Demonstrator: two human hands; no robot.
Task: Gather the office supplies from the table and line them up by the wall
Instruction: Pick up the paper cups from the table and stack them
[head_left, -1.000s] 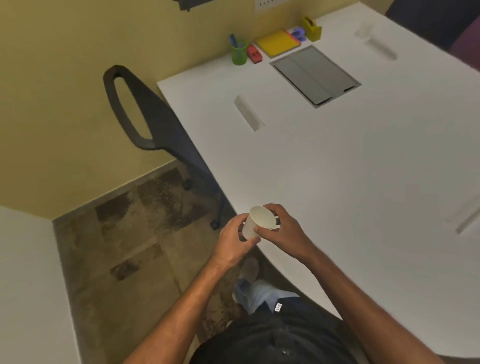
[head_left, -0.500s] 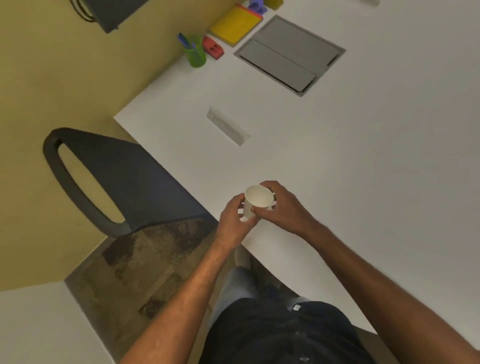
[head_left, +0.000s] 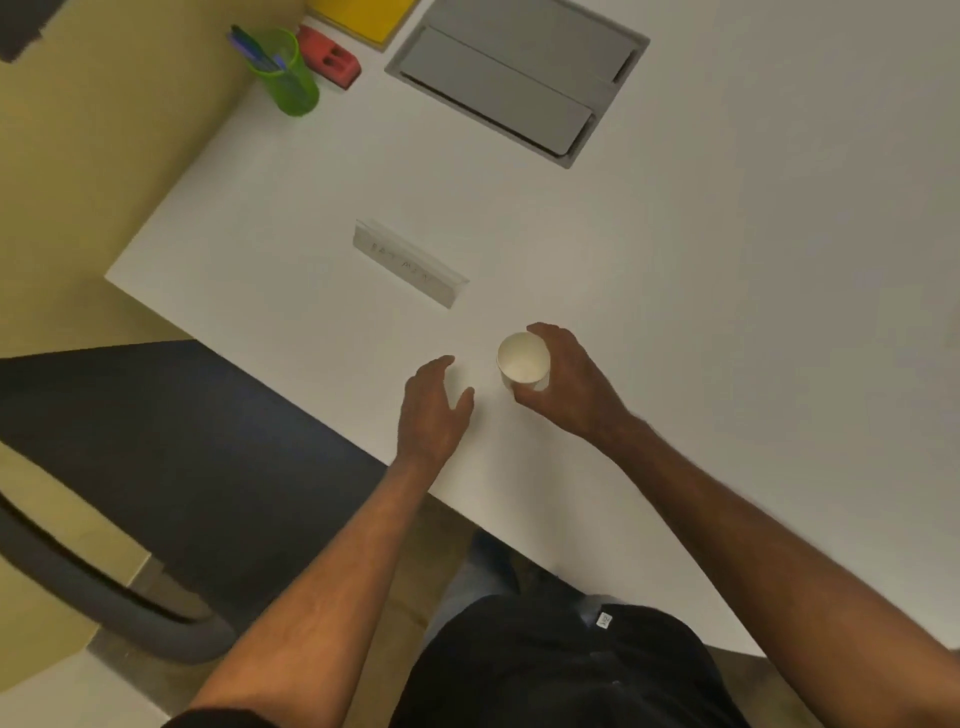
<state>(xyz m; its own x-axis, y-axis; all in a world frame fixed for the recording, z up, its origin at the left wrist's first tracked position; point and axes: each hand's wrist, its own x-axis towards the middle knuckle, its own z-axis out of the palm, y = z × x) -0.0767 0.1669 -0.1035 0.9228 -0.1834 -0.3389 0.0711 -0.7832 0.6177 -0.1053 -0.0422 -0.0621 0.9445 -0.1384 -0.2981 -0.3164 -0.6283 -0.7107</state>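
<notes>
My right hand (head_left: 569, 387) grips a white paper cup (head_left: 522, 359), upright over the white table (head_left: 727, 312) near its front edge. My left hand (head_left: 434, 410) hovers just left of the cup with straight fingers and holds nothing. By the yellow wall at the top stand a green pen cup (head_left: 288, 75) with blue pens, a red stapler-like block (head_left: 330, 54) and a yellow pad (head_left: 363, 18), cut off by the frame's edge. A folded white paper name card (head_left: 408, 262) lies between them and my hands.
A grey cable hatch (head_left: 514, 78) is set into the table to the right of the supplies. A dark office chair (head_left: 171, 467) stands left of me below the table edge.
My left hand has let go of the cup and moved left. My right hand alone now holds it, farther over the table. The view has dropped toward the table.
</notes>
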